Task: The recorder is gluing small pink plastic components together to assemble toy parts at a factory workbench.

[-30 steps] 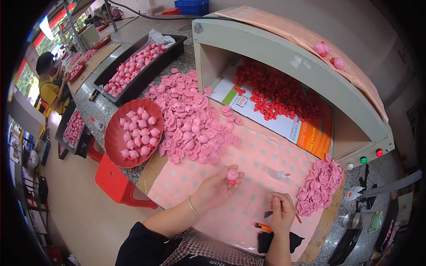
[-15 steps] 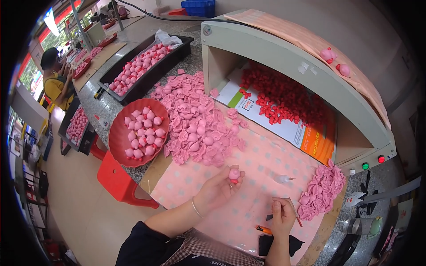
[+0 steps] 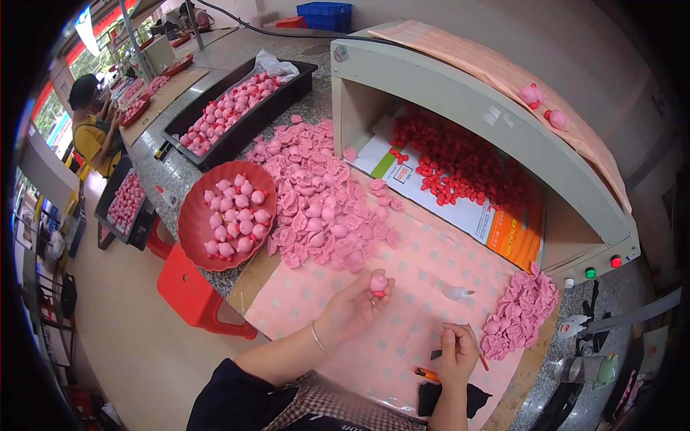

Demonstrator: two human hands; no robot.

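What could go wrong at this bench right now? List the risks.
1. The left hand pinches a small pink figure only at its fingertips above the dotted pink cloth; it could slip and roll off.
2. The right hand holds a thin stick close to the other hand, so a poke seems possible.
3. The heaped red bowl overhangs the counter edge above the red stool and might tip if bumped.

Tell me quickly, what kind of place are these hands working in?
Most likely a small toy workshop or factory line: a big pile of pink rubbery pieces on the bench, trays of finished pink figures, and another worker at a bench behind.
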